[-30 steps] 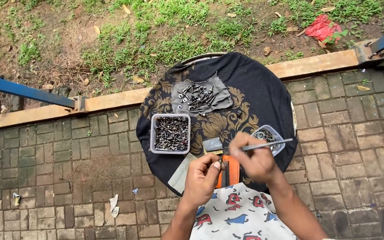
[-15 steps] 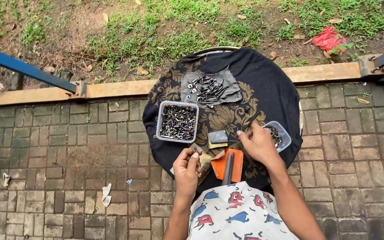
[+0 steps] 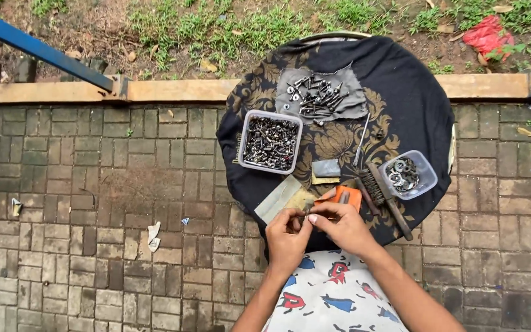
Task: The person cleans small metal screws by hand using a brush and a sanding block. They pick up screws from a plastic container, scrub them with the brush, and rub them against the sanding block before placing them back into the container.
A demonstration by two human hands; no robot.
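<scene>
My left hand point(image 3: 287, 237) and my right hand point(image 3: 341, 225) meet at the near edge of a round table draped in a dark patterned cloth point(image 3: 413, 92). Together they pinch a small dark metal piece point(image 3: 307, 213); it is too small to identify. Just beyond my fingers lie a folded sheet of sandpaper point(image 3: 284, 197) and an orange tool point(image 3: 346, 197). A wire brush point(image 3: 381, 193) rests on the cloth to the right of my hands.
A clear tub of dark screws point(image 3: 270, 142) sits mid-table, a smaller tub of washers point(image 3: 405, 174) at right, and bolts on a grey rag point(image 3: 321, 95) at the back. Brick paving point(image 3: 93, 203) surrounds the table; a concrete kerb point(image 3: 173, 90), grass and a blue bar point(image 3: 38, 48) lie beyond.
My right hand no longer holds the wire brush, which now lies on the cloth. Both hands have come together on a small piece at the table's near edge.
</scene>
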